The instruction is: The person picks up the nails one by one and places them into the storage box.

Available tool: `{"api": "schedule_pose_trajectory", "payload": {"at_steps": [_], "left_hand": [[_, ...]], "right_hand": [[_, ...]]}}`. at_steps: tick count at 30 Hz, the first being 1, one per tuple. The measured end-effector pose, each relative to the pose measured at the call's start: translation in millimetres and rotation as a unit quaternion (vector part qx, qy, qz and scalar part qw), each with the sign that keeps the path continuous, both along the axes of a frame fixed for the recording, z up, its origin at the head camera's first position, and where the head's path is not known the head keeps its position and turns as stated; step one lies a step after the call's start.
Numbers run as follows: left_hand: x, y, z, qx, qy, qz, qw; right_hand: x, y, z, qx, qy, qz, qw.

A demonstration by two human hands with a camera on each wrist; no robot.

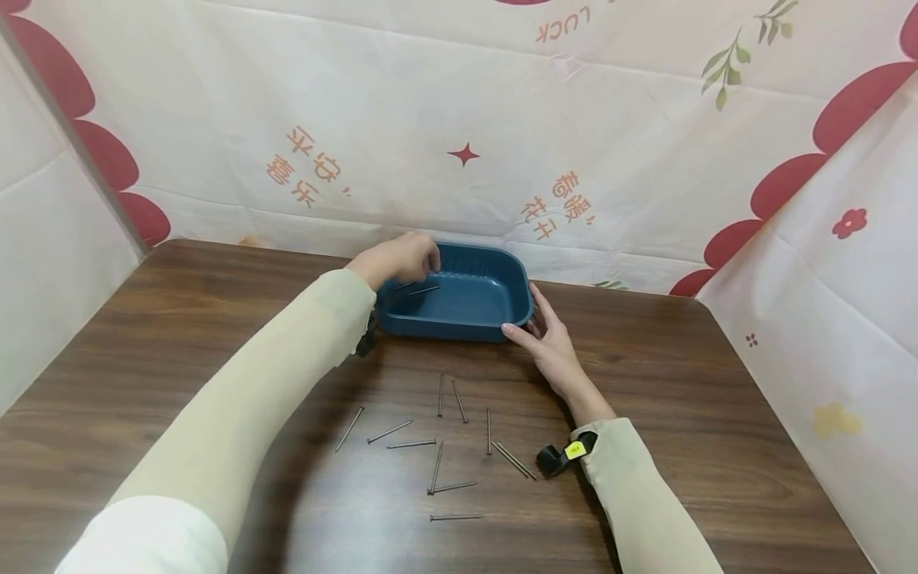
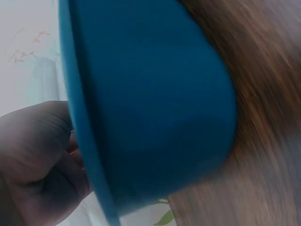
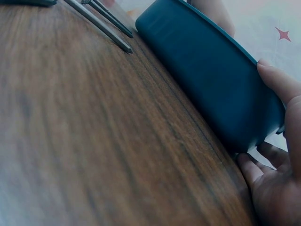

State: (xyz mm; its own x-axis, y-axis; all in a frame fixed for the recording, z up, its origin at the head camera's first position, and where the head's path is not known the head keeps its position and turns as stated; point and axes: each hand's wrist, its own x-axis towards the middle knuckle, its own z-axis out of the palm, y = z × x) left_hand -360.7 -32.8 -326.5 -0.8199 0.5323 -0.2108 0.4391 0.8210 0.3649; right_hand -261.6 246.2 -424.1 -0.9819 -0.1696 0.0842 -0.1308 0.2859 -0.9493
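On wood (image 1: 660, 375), a glossy blue tray (image 1: 469, 303), right grip (image 1: 551, 347) around its corner, left grip (image 1: 398, 257) unclear

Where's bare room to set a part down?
Bare table: right of the right sleeve, out to the cloth; and left of the left sleeve. Crowded: between the sleeves, where nails lie, and at the blue tray, with the left hand over it and the right hand gripping one end.

A screened-off tabletop workspace, the wider room unclear; printed sheets (image 1: 402, 96) flank a wood-grain table (image 1: 215, 311) on three sides.
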Motion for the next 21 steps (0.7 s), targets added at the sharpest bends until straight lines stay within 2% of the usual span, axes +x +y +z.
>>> {"api": "schedule_pose_trajectory", "payload": {"at_steps": [6,16,21], "left_hand": [[-2.1,1.0,-3.0,0.021,-0.013,0.021,0.9995],[-5.7,-0.3,-16.4,0.008,-0.032,0.032,0.9989],[-6.8,0.3,-19.7,-0.001,-0.043,0.039,0.9983]], "right_hand": [[0.8,-0.8,0.1,-0.008,0.002,-0.005,1.0],[1.1,0.0,-0.4,-0.001,0.005,-0.01,0.9999],[0.9,0.0,0.6,0.001,0.003,-0.006,1.0]]}}
